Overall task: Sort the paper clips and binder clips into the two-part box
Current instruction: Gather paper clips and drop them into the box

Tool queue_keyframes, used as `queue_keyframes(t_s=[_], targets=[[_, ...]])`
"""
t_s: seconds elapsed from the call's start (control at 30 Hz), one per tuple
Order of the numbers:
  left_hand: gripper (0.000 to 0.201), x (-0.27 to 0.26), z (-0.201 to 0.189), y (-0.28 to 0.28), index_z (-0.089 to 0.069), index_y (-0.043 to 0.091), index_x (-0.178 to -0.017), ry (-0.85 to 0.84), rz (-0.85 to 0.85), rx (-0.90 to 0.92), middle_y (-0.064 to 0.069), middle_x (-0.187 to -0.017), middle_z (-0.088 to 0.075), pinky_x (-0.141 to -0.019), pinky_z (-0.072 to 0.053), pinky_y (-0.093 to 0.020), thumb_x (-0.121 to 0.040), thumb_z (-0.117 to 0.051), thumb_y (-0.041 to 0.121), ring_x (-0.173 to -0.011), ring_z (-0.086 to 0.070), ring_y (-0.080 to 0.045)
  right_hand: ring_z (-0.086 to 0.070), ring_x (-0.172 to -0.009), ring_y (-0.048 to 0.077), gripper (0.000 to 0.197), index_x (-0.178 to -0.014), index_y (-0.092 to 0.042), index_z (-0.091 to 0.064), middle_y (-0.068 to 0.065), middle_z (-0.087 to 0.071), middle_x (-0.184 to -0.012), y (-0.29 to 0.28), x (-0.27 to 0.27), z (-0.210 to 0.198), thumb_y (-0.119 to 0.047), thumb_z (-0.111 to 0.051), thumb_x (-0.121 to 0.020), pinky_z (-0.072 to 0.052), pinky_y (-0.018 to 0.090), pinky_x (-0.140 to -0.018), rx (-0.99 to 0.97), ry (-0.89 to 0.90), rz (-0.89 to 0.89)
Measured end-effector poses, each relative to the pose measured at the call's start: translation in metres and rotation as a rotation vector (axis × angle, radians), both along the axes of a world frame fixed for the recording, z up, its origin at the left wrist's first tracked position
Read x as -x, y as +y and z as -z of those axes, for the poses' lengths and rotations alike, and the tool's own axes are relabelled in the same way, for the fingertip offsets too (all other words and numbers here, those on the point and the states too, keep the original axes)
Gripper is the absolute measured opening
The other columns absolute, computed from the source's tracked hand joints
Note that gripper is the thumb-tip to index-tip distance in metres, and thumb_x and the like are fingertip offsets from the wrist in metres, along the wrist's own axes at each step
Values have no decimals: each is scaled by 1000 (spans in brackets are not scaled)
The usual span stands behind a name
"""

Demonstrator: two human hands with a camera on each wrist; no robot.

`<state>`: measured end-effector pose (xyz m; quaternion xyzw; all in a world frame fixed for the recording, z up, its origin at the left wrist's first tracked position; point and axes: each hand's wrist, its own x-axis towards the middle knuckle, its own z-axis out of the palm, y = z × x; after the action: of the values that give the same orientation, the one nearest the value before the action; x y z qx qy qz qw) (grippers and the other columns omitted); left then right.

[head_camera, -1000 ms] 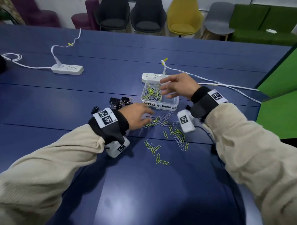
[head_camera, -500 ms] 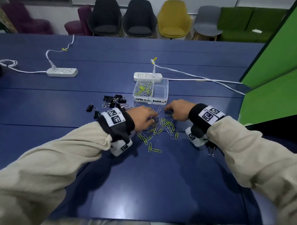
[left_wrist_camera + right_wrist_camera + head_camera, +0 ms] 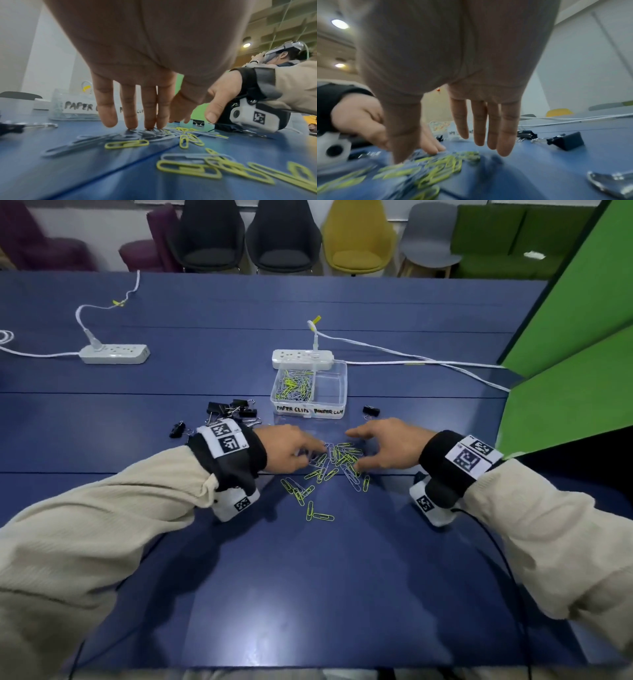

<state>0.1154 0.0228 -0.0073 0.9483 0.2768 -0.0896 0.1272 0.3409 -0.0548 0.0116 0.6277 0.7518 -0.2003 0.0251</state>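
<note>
A clear two-part box [image 3: 342, 381] stands mid-table; its left half holds paper clips [image 3: 296, 386]. Loose yellow-green and silver paper clips [image 3: 337, 462] lie in a heap in front of it. My left hand [image 3: 308, 455] reaches into the heap from the left, and its straight fingertips [image 3: 149, 125] press on silver clips. Opposite it, my right hand [image 3: 356, 450] hovers at the heap's right side with fingers spread; its thumb [image 3: 400, 155] touches the clips. Black binder clips [image 3: 236, 410] cluster left of the box, and one binder clip [image 3: 371, 410] lies to its right.
Two white power strips [image 3: 114, 354] [image 3: 302, 358] and their cables [image 3: 428, 361] lie further back. A green partition [image 3: 565, 337] borders the table on the right. Chairs stand beyond the far edge. A few stray paper clips [image 3: 315, 513] lie nearer to me.
My right hand came down from above the box to the heap of loose clips, then spread its fingers. My left hand stayed at the heap's left side.
</note>
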Motion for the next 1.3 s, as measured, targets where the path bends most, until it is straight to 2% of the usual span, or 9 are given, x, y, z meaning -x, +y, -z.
queue_keyframes(t_s=[0.13,0.3,0.47,0.6,0.7,0.77,0.87,1.03,1.3], targets=[[92,23,4,-21,-44,23,-139,-13,10,49,2,-144,-47,-111,-34,-32,-68,-43,81,-131,-42,-17,-40,-132,25,98,-147,-21,-37,6,-43,-143,-5,15,15,-66,-73,-67,-34,35,-109,-8,-136,-148],[115,28,3,-44,-31,26,-145,27,-29,30,7,-151,-32,-114,-30,-34,-51,-64,83,-137,-31,-15,-43,-124,25,90,-143,-23,-42,8,-46,-133,-5,21,15,-63,-73,-69,-38,35,-103,-10,-151,-151],[115,15,13,-42,-36,24,-140,30,-40,-62,6,-135,-44,-100,-44,-39,-47,-56,90,-121,-43,-19,-54,-103,27,65,-125,-18,-53,6,-49,-111,0,28,16,-58,-69,-76,-45,36,-84,-43,-170,-148],[75,12,12,-31,-53,24,-128,4,-33,-78,0,-121,-54,-95,-45,-37,-70,-61,71,-113,-50,-22,-53,-102,29,49,-116,-11,-56,9,-51,-107,9,36,16,-49,-65,-85,-39,33,-78,-61,-189,-127],[46,11,7,-22,-61,22,-120,-38,-34,-73,-4,-113,-60,-90,-44,-34,-83,-64,48,-108,-55,-23,-56,-100,29,46,-109,-12,-62,7,-53,-101,17,37,13,-49,-69,-82,-46,35,-78,-49,-177,-115],[37,11,5,-18,-64,21,-116,-60,-36,-60,-5,-108,-62,-88,-44,-32,-84,-65,39,-103,-57,-24,-57,-104,28,50,-117,-16,-65,8,-57,-108,19,38,11,-49,-72,-80,-48,36,-83,-44,-169,-119],[29,10,3,-16,-65,22,-113,-78,-51,-68,-5,-103,-65,-84,-47,-33,-85,-65,28,-96,-60,-23,-58,-105,26,50,-119,-16,-66,8,-60,-113,21,41,11,-45,-74,-79,-49,36,-87,-42,-152,-122],[27,10,2,-18,-66,25,-107,-106,-63,-52,-1,-99,-69,-78,-53,-36,-81,-64,20,-86,-65,-19,-62,-93,27,20,-101,-13,-73,8,-69,-97,18,43,15,-25,-63,-89,-52,38,-79,-144,-130,-184],[23,9,3,-18,-67,25,-99,-151,-52,-34,6,-94,-70,-75,-53,-29,-81,-63,13,-79,-65,-12,-60,-78,31,22,-87,-13,-70,11,-67,-87,22,47,18,-9,-48,-85,-53,37,-69,-173,-160,-187]])
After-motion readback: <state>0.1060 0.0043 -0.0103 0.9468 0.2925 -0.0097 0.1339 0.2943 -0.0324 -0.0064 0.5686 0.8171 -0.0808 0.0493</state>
